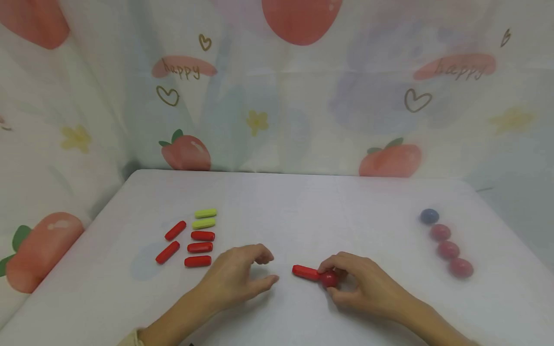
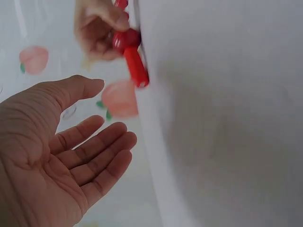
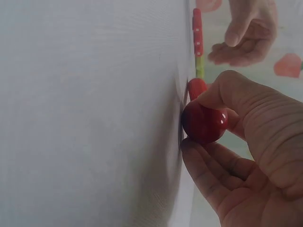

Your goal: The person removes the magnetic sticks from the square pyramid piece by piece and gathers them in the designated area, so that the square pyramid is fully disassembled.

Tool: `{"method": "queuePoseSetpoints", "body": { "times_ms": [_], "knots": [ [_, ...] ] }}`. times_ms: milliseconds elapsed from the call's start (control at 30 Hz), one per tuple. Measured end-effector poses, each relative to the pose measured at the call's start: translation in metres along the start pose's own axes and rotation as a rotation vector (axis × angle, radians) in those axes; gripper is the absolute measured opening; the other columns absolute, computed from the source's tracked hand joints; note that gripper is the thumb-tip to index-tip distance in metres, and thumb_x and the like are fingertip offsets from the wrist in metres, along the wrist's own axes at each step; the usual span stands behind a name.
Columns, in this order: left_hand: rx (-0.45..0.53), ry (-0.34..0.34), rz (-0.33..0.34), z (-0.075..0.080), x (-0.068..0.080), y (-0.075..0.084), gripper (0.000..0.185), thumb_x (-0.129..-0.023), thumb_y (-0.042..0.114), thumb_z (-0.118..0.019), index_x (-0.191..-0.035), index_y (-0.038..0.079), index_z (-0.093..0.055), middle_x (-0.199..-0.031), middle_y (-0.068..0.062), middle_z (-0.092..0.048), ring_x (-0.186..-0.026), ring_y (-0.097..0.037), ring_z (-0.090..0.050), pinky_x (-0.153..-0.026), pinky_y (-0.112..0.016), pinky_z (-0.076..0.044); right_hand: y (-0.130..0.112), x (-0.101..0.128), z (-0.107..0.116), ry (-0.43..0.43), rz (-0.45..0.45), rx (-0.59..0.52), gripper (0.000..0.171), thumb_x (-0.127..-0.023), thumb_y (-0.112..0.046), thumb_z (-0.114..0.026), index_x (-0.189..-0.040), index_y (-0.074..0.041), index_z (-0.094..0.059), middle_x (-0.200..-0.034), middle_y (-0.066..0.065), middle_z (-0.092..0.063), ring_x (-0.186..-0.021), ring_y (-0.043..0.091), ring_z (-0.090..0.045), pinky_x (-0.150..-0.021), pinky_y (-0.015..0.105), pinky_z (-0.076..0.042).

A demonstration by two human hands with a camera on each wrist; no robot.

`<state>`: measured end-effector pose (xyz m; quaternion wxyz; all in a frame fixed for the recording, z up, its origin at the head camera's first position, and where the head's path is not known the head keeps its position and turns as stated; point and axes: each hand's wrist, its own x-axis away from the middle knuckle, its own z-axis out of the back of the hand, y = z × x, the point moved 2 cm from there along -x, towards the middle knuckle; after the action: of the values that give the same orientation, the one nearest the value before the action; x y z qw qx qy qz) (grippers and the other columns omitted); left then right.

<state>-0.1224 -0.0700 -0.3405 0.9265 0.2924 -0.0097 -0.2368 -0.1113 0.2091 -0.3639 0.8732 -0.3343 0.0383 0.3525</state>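
Lower centre of the head view, as I logged it: left hand [image 1: 235, 278] rested palm-down on the table [image 1: 303, 211], fingers loosely spread, holding nothing. Just right, red stick [image 1: 305, 272] touched red ball [image 1: 329, 278]; right hand [image 1: 363, 286] pinched the ball between thumb and fingertips.

— What lies on the table [image 1: 303, 211] besides the middle bit?

— Toward its left side, two green sticks [image 1: 205, 218] sit above five red sticks [image 1: 190, 244], grouped close.

— And the right side?

— A blue ball [image 1: 429, 216] heads a slanting row of three dark red balls [image 1: 448, 250]. A fruit-printed curtain [image 1: 303, 96] hangs behind the table.
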Motion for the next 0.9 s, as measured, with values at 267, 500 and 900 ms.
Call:
{"method": "queuePoseSetpoints", "body": {
  "times_ms": [267,500,900],
  "knots": [
    [0.075,-0.080,-0.149,-0.031,-0.026,0.012,0.029,-0.083,0.021,-0.085,-0.107,0.013,-0.071,-0.099,0.005,-0.075,-0.091,-0.010,-0.067,-0.085,-0.028,-0.055,0.005,-0.007,-0.001,-0.096,-0.089,-0.046,0.041,-0.083,-0.009,-0.081,-0.115,-0.027,-0.064,-0.102,-0.020,-0.066,-0.092,0.002,-0.063,-0.089,0.027,-0.055],
    [0.148,-0.117,-0.128,-0.037,-0.034,0.010,0.028,-0.082,0.016,-0.086,-0.107,0.012,-0.072,-0.097,0.007,-0.073,-0.089,-0.007,-0.064,-0.084,-0.024,-0.054,0.009,-0.009,-0.004,-0.097,-0.090,-0.117,0.041,-0.083,-0.007,-0.081,-0.115,-0.025,-0.063,-0.103,-0.017,-0.067,-0.092,0.003,-0.065,-0.089,0.025,-0.055],
    [0.287,-0.070,-0.163,-0.045,-0.042,0.012,0.015,-0.083,0.009,-0.084,-0.092,0.012,-0.072,-0.079,0.009,-0.067,-0.068,-0.002,-0.055,-0.064,-0.017,-0.049,0.009,-0.011,-0.001,0.015,-0.015,-0.130,0.042,-0.081,-0.003,-0.082,-0.111,-0.024,-0.063,-0.097,-0.016,-0.068,-0.088,0.004,-0.067,-0.084,0.026,-0.056]
  ]
}}
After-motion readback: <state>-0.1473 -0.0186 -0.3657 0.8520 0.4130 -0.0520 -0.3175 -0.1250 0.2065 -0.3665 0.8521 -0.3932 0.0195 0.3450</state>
